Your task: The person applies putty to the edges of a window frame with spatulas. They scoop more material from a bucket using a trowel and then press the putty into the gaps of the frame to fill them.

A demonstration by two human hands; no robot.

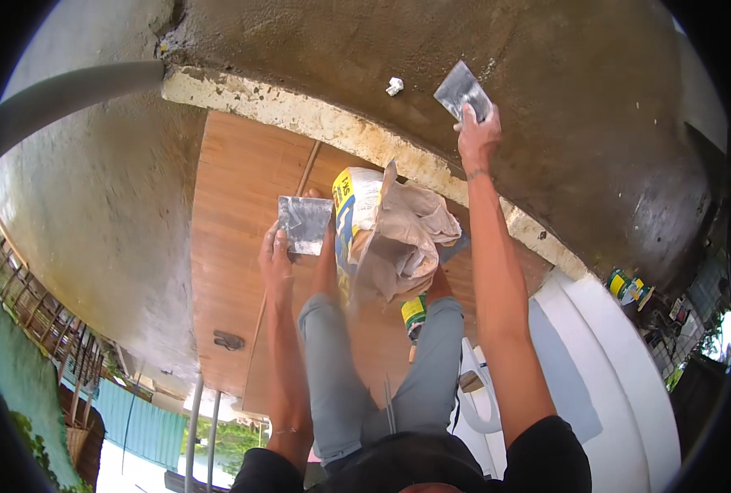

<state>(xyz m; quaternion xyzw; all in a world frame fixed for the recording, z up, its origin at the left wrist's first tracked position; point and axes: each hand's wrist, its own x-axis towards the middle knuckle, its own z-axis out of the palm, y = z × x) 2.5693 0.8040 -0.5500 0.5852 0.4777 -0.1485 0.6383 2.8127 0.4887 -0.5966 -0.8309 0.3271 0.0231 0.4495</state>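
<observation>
My left hand (276,255) grips a flat, grey-smeared metal scraper plate (306,222), held just left of an open, crumpled paper bag (406,222) with yellow and blue printing, which stands between my legs. My right hand (479,135) is closed on a second metal scraper plate (460,86), raised to the upper right over the brown, damp-looking cement surface (562,99). A small white lump (395,86) lies on that surface, left of the second plate. A yellow-and-green container (413,316) shows below the bag, by my right leg.
A pale, chipped ledge (275,107) crosses above wooden boards (225,181) beneath me. A grey curved pipe (78,90) runs at upper left, and a flip-flop (228,339) lies on the boards. Right are white curved structures (620,361) and more containers (627,287); lower left, railings and corrugated sheeting (143,419).
</observation>
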